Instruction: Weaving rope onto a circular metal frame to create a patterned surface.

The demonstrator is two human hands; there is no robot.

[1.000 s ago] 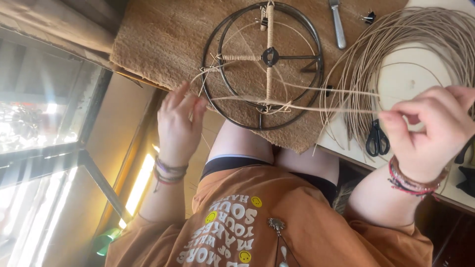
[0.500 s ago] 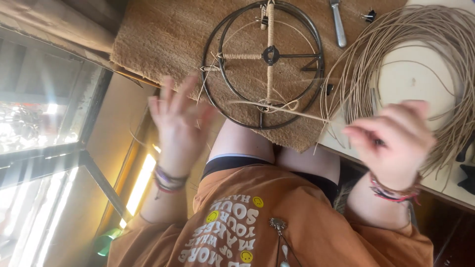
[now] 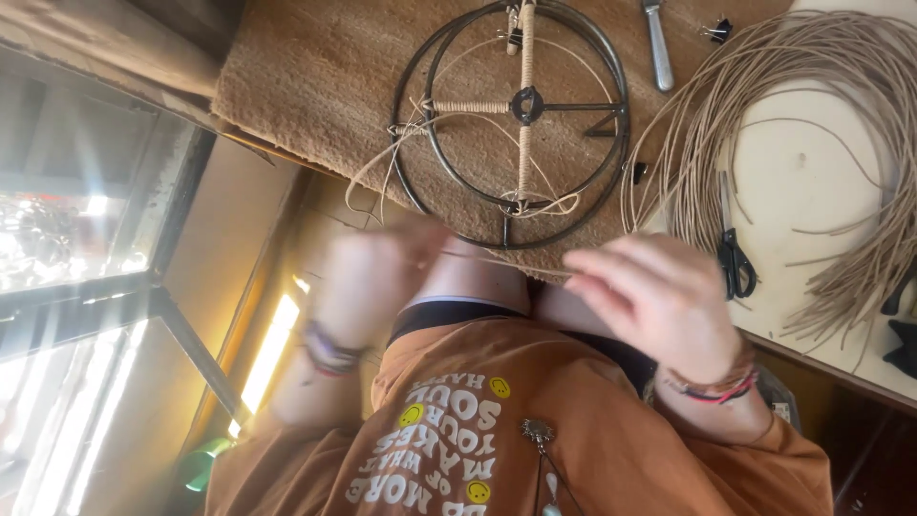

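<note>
A round black wire frame point(image 3: 611, 143) of two rings and cross spokes lies on a brown woven mat point(image 3: 325, 86) in front of my knees. Two of its spokes are wrapped in pale cane, and loose cane ends point(image 3: 377, 177) trail from its left side. My left hand point(image 3: 368, 282) is blurred, closed in a loose fist just below the frame's lower left. My right hand point(image 3: 659, 301) is below the frame's lower right with curled fingers. A thin cane strand point(image 3: 506, 263) stretches between the two hands.
A large coil of cane point(image 3: 841, 124) lies on a pale board point(image 3: 793, 182) at the right, with black scissors point(image 3: 735, 258) on it. A metal tool point(image 3: 657, 48) and a black clip point(image 3: 716, 29) lie at the top. A window point(image 3: 86, 220) is at the left.
Both hands have dropped toward my lap and come closer together, away from the frame. The strand that the right hand pulled out wide to the right now runs short between them.
</note>
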